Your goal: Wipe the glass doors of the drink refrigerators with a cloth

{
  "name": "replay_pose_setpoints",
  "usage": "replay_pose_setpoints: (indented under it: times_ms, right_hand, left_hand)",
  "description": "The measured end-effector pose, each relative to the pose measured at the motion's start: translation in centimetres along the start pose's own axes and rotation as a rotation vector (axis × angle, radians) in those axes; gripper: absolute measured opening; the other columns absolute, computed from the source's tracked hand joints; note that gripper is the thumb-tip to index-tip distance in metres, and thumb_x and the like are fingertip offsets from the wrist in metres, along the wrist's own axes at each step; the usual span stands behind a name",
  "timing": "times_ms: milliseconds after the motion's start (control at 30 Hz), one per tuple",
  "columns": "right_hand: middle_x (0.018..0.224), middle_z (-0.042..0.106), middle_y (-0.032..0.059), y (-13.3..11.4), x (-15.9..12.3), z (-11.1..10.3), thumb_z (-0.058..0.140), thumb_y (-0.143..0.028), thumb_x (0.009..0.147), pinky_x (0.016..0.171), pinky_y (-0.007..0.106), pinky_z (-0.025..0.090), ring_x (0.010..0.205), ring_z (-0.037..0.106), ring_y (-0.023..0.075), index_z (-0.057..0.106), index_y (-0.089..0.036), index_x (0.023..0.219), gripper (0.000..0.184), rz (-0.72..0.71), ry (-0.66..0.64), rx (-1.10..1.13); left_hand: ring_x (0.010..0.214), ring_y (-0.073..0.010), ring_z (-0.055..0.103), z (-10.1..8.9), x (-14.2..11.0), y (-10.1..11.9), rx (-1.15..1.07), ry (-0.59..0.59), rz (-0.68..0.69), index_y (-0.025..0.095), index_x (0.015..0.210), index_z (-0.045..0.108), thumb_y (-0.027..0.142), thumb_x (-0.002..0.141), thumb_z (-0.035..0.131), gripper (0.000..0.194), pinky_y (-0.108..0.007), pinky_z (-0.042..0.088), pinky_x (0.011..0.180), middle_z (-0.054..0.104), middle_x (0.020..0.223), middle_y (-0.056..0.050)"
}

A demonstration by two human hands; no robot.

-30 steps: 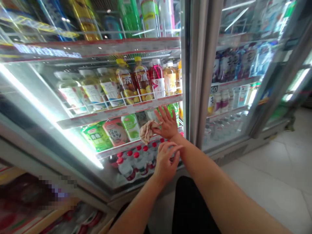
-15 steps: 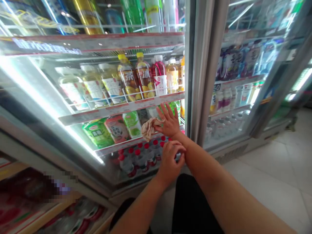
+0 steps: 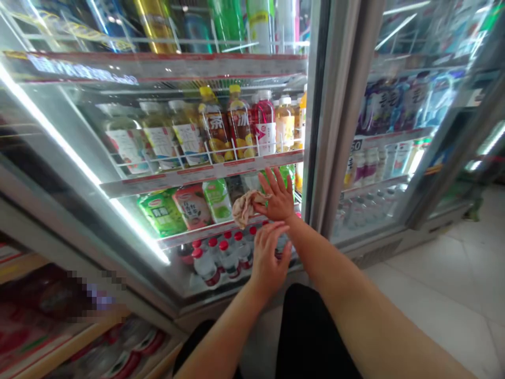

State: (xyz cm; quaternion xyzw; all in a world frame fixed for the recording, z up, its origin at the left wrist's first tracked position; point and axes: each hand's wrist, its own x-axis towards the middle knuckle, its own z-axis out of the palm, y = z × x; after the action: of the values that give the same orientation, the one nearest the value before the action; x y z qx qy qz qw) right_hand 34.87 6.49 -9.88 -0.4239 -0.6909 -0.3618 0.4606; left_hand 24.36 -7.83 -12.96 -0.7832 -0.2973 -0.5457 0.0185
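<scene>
My right hand [image 3: 278, 199] reaches to the glass door [image 3: 177, 287] of a drinks fridge, fingers spread upward. A crumpled beige cloth [image 3: 245, 208] is held at its thumb side and hangs to the left. Just below the right wrist is my left hand [image 3: 269, 255], its fingers loosely bent and apart from the thumb, with nothing seen in it. Behind the glass, red-capped bottles [image 3: 226, 255] stand low down, and a green-labelled bottle [image 3: 216, 200] is on the shelf above them.
Yellow-capped tea bottles [image 3: 215, 126] fill part of the middle shelf. A metal door frame [image 3: 335, 116] stands to the right, with another glass-fronted fridge [image 3: 386, 131] beyond. Packaged goods sit on a shelf [image 3: 79, 342] at lower left. Pale tiled floor [image 3: 437, 284] lies at right.
My left hand has come away from the right forearm, slightly left, and its curled fingers have straightened somewhat. My right hand and the cloth stay nearly in place; the view has shifted slightly.
</scene>
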Motion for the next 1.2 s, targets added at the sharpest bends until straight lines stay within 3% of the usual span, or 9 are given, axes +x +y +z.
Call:
replay_pose_setpoints:
  times_ms: [133,200,333,467,600,733,933,1067,1200]
  right_hand:
    - [0.159,0.043,0.0115,-0.1,0.0,0.1,0.045,-0.069,0.093,0.127,0.051,0.003,0.154,0.027,0.029,0.042,-0.022,0.154,0.077,-0.015,0.04,0.003]
    - [0.159,0.043,0.0119,-0.1,0.0,0.0,0.045,-0.068,0.093,0.127,0.052,0.004,0.154,0.027,0.03,0.043,-0.022,0.154,0.077,-0.003,0.019,0.008]
    - [0.159,0.044,0.0114,-0.1,0.1,-0.1,0.046,-0.066,0.093,0.127,0.051,0.005,0.154,0.026,0.0298,0.043,-0.022,0.154,0.075,-0.006,0.031,0.008]
    - [0.158,0.046,0.01,-0.2,0.1,0.0,0.042,-0.048,0.098,0.127,0.048,0.004,0.155,0.024,0.0248,0.044,-0.021,0.153,0.061,-0.029,0.111,-0.026]
    - [0.159,0.045,0.011,-0.3,0.0,0.0,0.039,-0.048,0.098,0.127,0.049,0.004,0.156,0.021,0.0255,0.042,-0.021,0.154,0.062,-0.026,0.104,-0.022]
    - [0.159,0.043,0.0138,-0.3,-0.1,0.0,0.041,-0.056,0.097,0.126,0.051,0.006,0.155,0.022,0.0288,0.043,-0.018,0.153,0.068,-0.035,0.072,-0.041]
    - [0.159,0.043,0.0161,-0.2,-0.1,-0.7,0.045,-0.058,0.096,0.126,0.054,0.01,0.155,0.023,0.0302,0.043,-0.015,0.153,0.071,-0.05,0.038,-0.013]
    - [0.157,0.046,0.0158,-0.5,0.0,-0.6,0.046,-0.044,0.1,0.127,0.053,0.011,0.156,0.022,0.0275,0.039,-0.015,0.155,0.062,-0.048,0.096,-0.014]
    - [0.156,0.047,0.0161,-0.7,0.0,-0.1,0.047,-0.039,0.1,0.126,0.055,0.013,0.155,0.023,0.0285,0.034,-0.015,0.157,0.064,-0.058,0.142,-0.034]
  left_hand:
    - [0.149,-0.0254,0.036,-0.5,0.6,1.1,0.084,-0.234,0.386,0.018,0.149,0.045,0.033,0.106,0.034,0.047,-0.047,0.033,0.12,0.053,0.149,-0.013]
    - [0.143,-0.0227,0.045,-0.3,0.7,1.6,0.129,-0.334,0.48,0.013,0.145,0.05,0.042,0.106,0.033,0.051,-0.041,0.034,0.12,0.06,0.143,-0.013]
    - [0.103,-0.0164,0.072,-1.4,1.3,0.3,0.302,-0.052,0.274,0.014,0.124,0.066,0.02,0.102,0.044,0.031,-0.037,0.042,0.112,0.077,0.111,-0.007]
    - [0.133,-0.0244,0.057,-4.2,3.4,-2.8,0.512,0.126,0.294,0.018,0.131,0.064,0.016,0.096,0.054,0.037,-0.042,0.035,0.115,0.071,0.129,-0.007]
    - [0.15,-0.0255,0.034,-4.4,4.9,-7.0,0.694,-0.01,0.327,0.02,0.145,0.054,0.015,0.097,0.051,0.048,-0.043,0.025,0.123,0.054,0.15,-0.006]
    - [0.154,-0.0231,0.025,-2.9,3.2,-10.6,0.836,-0.063,0.338,0.015,0.153,0.044,0.01,0.098,0.043,0.055,-0.042,0.014,0.128,0.047,0.155,-0.008]
    - [0.154,-0.0208,0.025,-3.2,0.3,-11.4,0.957,0.002,0.28,0.011,0.158,0.033,0.009,0.099,0.036,0.06,-0.044,0.002,0.129,0.046,0.155,-0.011]
    - [0.153,-0.0196,0.026,-6.1,0.6,-12.3,0.971,0.096,0.213,0.019,0.157,0.036,0.011,0.1,0.038,0.058,-0.047,0.007,0.129,0.046,0.156,-0.01]
    - [0.154,-0.0279,0.024,-11.2,2.4,-14.1,0.891,0.404,-0.066,0.017,0.152,0.044,0.018,0.098,0.046,0.054,-0.057,0.015,0.125,0.034,0.162,-0.018]
